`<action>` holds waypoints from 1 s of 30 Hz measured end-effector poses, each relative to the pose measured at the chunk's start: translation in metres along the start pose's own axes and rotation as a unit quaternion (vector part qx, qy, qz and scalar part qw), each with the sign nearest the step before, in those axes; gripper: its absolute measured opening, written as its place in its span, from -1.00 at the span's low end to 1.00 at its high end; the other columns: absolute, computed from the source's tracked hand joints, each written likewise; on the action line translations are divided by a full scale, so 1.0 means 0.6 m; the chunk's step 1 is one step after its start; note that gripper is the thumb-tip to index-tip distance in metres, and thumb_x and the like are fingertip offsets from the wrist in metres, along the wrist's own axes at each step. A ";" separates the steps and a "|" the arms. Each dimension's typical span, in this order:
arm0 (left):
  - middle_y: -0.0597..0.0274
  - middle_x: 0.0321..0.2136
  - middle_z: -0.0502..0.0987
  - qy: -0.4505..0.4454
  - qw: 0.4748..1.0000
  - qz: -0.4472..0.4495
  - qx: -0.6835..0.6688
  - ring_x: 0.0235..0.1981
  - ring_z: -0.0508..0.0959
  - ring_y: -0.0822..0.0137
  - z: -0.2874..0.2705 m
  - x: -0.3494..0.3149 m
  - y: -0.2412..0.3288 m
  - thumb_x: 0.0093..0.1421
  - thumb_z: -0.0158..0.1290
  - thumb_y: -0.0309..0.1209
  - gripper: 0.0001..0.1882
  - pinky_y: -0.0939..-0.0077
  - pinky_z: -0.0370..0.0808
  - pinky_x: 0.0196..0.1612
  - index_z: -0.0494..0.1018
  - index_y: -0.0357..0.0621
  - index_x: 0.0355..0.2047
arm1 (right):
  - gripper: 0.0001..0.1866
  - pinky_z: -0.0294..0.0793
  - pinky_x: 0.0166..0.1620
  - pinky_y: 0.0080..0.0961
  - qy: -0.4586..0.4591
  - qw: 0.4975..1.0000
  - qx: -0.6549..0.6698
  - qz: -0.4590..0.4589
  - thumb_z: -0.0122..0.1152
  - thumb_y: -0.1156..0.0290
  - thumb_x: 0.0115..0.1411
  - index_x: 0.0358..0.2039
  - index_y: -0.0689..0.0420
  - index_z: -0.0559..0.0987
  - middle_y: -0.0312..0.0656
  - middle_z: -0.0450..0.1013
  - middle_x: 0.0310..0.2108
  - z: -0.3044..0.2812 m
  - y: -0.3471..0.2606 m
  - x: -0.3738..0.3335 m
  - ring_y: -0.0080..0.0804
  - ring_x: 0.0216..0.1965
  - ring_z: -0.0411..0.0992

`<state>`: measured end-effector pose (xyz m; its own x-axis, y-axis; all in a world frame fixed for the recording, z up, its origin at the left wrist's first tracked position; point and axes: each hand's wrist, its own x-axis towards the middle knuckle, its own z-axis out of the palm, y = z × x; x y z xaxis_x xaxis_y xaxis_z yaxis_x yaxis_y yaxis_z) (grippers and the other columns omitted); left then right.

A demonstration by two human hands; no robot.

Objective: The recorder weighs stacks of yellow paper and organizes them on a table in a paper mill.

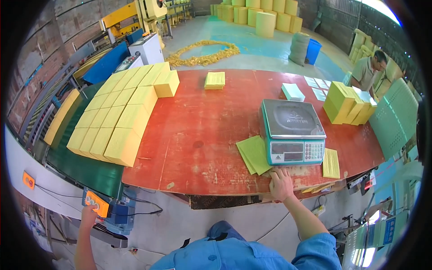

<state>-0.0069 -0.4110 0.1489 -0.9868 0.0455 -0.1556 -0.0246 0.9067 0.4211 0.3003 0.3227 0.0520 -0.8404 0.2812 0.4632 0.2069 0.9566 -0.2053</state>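
Low on the left, the left hand (89,215) has its fingers on an orange push-button control box (100,205) near the green conveyor belt (87,168); I can't tell whether they close around it. The right hand (281,184) rests at the front edge of the red table (193,121), just before the digital weighing scale (294,123) and beside the yellow-green sheets (254,154), and its grip I can't make out either. Tight rows of yellow paper stacks (106,116) stand along the table's left side

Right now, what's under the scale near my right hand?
The scale stands on the red table. Yellow-green sheets show at its left; whether they run beneath is hidden, like the table under it.
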 end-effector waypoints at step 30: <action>-0.07 -0.26 0.52 -0.003 0.999 -0.012 -0.029 -0.51 0.59 0.12 0.003 0.020 -0.051 -0.03 0.00 -0.69 -0.64 0.29 0.44 -0.78 0.54 -0.40 -0.17 | -0.77 0.38 0.04 -0.23 -0.003 1.000 0.000 0.012 0.16 0.46 -0.01 -0.27 0.15 0.51 -0.14 0.45 -0.10 0.002 0.005 -0.006 -0.15 -0.03 0.39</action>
<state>-0.0178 -0.4374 0.1329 -0.9846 0.0266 -0.1725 -0.0583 0.8817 0.4683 0.3032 0.3244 0.0487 -0.8386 0.3030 0.4526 0.2261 0.9497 -0.2169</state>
